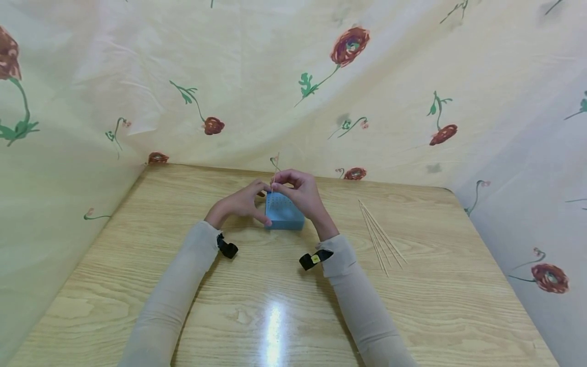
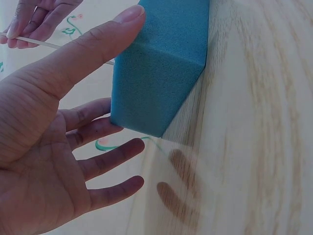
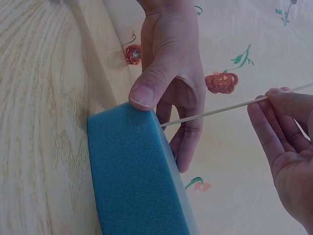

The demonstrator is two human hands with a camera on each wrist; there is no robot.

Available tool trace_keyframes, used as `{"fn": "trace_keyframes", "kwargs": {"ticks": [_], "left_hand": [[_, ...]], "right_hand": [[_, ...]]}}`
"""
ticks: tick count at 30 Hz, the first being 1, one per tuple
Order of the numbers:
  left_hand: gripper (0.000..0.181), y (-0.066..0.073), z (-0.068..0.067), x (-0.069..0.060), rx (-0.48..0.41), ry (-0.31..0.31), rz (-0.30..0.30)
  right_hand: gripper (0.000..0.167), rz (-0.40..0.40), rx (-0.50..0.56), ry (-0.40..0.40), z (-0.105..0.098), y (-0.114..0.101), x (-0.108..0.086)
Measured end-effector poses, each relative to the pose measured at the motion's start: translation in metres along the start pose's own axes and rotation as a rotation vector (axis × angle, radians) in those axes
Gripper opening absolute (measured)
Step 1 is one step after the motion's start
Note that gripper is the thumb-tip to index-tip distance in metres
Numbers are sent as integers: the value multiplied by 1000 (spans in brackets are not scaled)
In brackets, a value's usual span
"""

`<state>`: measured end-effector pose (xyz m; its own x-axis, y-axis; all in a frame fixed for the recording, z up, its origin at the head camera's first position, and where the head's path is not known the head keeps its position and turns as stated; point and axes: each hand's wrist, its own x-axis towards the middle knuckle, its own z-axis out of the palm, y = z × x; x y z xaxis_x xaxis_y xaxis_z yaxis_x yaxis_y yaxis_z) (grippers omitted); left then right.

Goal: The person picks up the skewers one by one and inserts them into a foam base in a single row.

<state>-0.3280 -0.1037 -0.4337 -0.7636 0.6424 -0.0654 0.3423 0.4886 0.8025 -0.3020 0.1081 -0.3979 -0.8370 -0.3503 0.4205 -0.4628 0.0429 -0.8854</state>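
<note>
A blue foam block [image 1: 286, 224] with rows of small holes in its top sits on the wooden table. My left hand [image 1: 238, 201] steadies it from the left side, thumb at the front and fingertips by the back edge. Between its thumb and fingers, my right hand [image 1: 304, 193] pinches a thin wooden skewer [image 3: 215, 111] above the block. The skewer stands nearly upright, and in the right wrist view its lower end meets the holed face near the left thumb. Whether the tip is inside a hole cannot be told.
Several loose skewers [image 1: 383, 232] lie fanned out on the table [image 1: 440, 285] to the right of the block. A flower-printed cloth [image 1: 257, 102] hangs behind the table and along both sides.
</note>
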Motion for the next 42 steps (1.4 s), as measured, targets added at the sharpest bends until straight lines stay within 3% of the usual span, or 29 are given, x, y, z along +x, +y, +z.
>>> {"fn": "trace_keyframes", "kwargs": {"ticks": [12, 22, 42], "left_hand": [[93, 0, 0, 1, 8, -4, -19], [91, -2, 1, 1, -11, 2, 6], [92, -2, 1, 1, -13, 0, -1]], "right_hand": [[13, 6, 10, 2, 0, 0, -1], [12, 10, 2, -1, 0, 1, -1], [12, 8, 16, -6, 2, 1, 0]]}}
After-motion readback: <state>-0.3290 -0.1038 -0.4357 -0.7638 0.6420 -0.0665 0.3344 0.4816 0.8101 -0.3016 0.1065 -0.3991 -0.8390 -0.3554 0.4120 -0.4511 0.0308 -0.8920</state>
